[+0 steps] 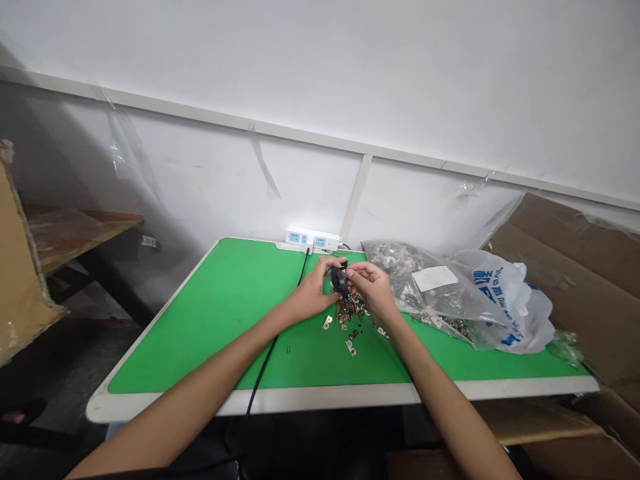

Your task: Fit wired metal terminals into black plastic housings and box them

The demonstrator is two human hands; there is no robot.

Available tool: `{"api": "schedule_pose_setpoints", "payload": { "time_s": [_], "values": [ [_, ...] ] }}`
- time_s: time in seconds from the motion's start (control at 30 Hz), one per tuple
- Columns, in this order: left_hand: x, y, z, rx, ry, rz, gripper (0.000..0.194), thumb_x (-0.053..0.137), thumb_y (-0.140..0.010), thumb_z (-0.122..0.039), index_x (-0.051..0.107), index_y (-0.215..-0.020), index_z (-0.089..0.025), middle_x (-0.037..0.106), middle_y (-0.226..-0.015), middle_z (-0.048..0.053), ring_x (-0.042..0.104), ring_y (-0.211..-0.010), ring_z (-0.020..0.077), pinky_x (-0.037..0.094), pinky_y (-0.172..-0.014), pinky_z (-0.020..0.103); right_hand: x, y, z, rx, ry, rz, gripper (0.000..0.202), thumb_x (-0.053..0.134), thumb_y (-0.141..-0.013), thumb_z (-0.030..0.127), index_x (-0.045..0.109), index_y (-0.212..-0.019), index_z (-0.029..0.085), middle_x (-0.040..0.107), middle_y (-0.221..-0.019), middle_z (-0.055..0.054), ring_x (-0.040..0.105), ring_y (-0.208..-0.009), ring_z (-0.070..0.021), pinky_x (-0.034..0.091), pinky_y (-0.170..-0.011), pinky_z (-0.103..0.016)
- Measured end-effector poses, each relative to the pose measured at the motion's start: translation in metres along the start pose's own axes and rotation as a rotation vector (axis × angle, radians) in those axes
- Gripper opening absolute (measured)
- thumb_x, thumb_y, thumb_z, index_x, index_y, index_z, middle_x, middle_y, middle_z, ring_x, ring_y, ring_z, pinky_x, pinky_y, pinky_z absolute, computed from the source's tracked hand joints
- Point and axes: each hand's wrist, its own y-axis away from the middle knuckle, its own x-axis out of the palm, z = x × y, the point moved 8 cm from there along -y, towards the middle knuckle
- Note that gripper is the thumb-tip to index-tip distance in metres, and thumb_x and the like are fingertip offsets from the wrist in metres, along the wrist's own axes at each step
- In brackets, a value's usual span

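Observation:
Over the green-topped table [230,287], my left hand [317,287] grips a black round part [341,283] that stands on edge between thumb and fingers. Its exact kind is too small to make out. My right hand [373,287] is closed at the part's right side, with thumb and forefinger pinched together; whatever lies between them is hidden. Beneath both hands spreads a heap of small metal pieces with red wires [353,308]. A few flat metal tabs, one of them a silvery tab [327,323], lie loose in front of the heap.
A white power strip [313,239] sits at the table's back edge, its black cable [265,367] running across the top to the front. To the right are a clear bag of metal parts [400,267], a white plastic bag [520,307] and cardboard [565,267].

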Motion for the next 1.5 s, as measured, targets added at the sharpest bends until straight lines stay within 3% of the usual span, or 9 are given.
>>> {"api": "schedule_pose_setpoints", "payload": {
  "time_s": [0.17,0.33,0.67,0.77,0.97,1.13,1.27,1.5],
  "values": [
    [-0.004,0.002,-0.007,0.071,-0.018,-0.039,0.053,0.074,-0.085,-0.014,0.040,-0.124,-0.025,0.048,-0.160,0.021,0.048,-0.150,0.0323,0.041,-0.122,0.058,0.008,0.007,0.013,-0.103,0.095,0.009,0.034,0.090,-0.071,0.051,0.075,-0.082,0.022,0.071,-0.075,-0.001,0.059,-0.062,-0.0153,0.050,-0.057,-0.029],
    [-0.003,0.002,-0.010,0.078,-0.072,-0.032,0.054,0.072,-0.086,-0.012,0.036,-0.124,-0.025,0.048,-0.159,0.024,0.049,-0.149,0.0321,0.042,-0.121,0.056,0.010,0.009,0.012,-0.095,0.075,0.027,0.032,0.089,-0.072,0.049,0.075,-0.084,0.023,0.070,-0.075,-0.001,0.059,-0.062,-0.0146,0.049,-0.055,-0.028],
    [-0.011,0.002,0.007,0.060,-0.118,-0.031,0.047,0.071,-0.092,-0.024,0.037,-0.124,-0.029,0.041,-0.165,0.022,0.044,-0.154,0.0352,0.043,-0.121,0.064,0.016,-0.002,0.008,-0.067,0.063,0.081,0.033,0.089,-0.071,0.049,0.073,-0.084,0.022,0.072,-0.079,0.000,0.066,-0.072,-0.0160,0.055,-0.069,-0.029],
    [-0.015,-0.002,0.005,0.132,-0.218,-0.029,0.038,0.065,-0.095,-0.027,0.041,-0.125,-0.028,0.045,-0.163,0.019,0.043,-0.154,0.0356,0.041,-0.122,0.068,0.016,-0.011,0.005,0.000,0.042,0.130,0.038,0.090,-0.067,0.052,0.074,-0.081,0.021,0.072,-0.076,0.000,0.066,-0.070,-0.0165,0.056,-0.069,-0.031],
    [-0.021,-0.009,0.000,0.187,-0.397,-0.071,0.047,0.068,-0.095,-0.038,0.050,-0.136,-0.027,0.060,-0.149,0.014,0.056,-0.144,0.0366,0.049,-0.116,0.067,0.005,-0.026,-0.008,0.085,-0.066,0.155,0.036,0.096,-0.063,0.047,0.077,-0.080,0.021,0.073,-0.073,0.000,0.064,-0.069,-0.0151,0.053,-0.064,-0.028],
    [-0.018,-0.010,-0.010,0.119,-0.457,-0.060,0.055,0.070,-0.094,-0.046,0.054,-0.142,-0.026,0.066,-0.144,0.011,0.065,-0.134,0.0341,0.053,-0.114,0.060,0.002,-0.027,-0.026,0.223,-0.300,0.135,0.036,0.100,-0.054,0.034,0.078,-0.078,0.020,0.075,-0.078,-0.002,0.065,-0.068,-0.0138,0.054,-0.064,-0.026],
    [-0.015,-0.009,-0.015,0.043,-0.441,-0.041,0.058,0.073,-0.092,-0.050,0.058,-0.143,-0.026,0.067,-0.145,0.011,0.064,-0.134,0.0337,0.049,-0.118,0.059,0.001,-0.023,-0.025,0.233,-0.399,0.121,0.040,0.102,-0.047,0.029,0.078,-0.076,0.017,0.077,-0.077,-0.001,0.067,-0.067,-0.0114,0.057,-0.066,-0.021],
    [-0.013,-0.006,-0.016,0.005,-0.353,-0.016,0.056,0.076,-0.091,-0.048,0.063,-0.141,-0.028,0.068,-0.145,0.010,0.064,-0.136,0.0329,0.046,-0.120,0.060,-0.002,-0.018,-0.025,0.214,-0.326,0.126,0.037,0.101,-0.055,0.031,0.077,-0.079,0.016,0.077,-0.075,0.000,0.068,-0.065,-0.0102,0.058,-0.068,-0.019]
  ]
}}
